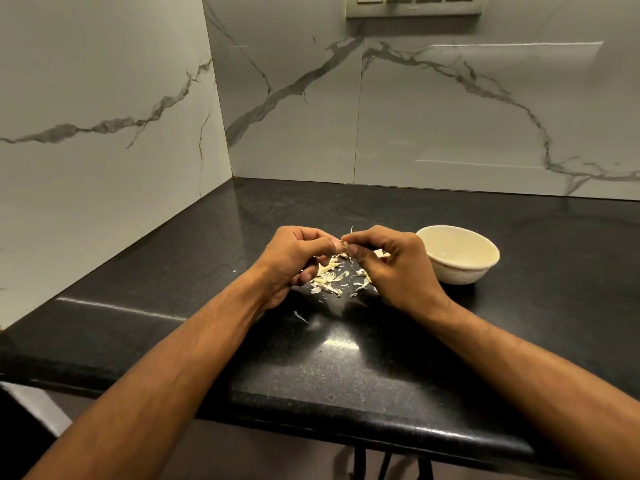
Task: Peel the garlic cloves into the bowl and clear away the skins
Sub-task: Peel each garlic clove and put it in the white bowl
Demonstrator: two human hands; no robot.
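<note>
Both hands meet above a pile of pale garlic skins (332, 280) on the black counter. My left hand (294, 261) and my right hand (388, 261) pinch a small garlic clove (344, 243) between their fingertips; most of the clove is hidden by the fingers. A thin strip of skin sticks up from it. A cream bowl (485, 268) stands on the counter just right of my right hand; its inside looks bare from this angle, though the near part is hidden by the rim.
The black stone counter (346, 358) runs into a corner of marble-patterned walls at left and behind. Its rounded front edge lies close to me. A switch plate (412, 5) is on the back wall, high up. One stray skin flake (300, 317) lies nearer me.
</note>
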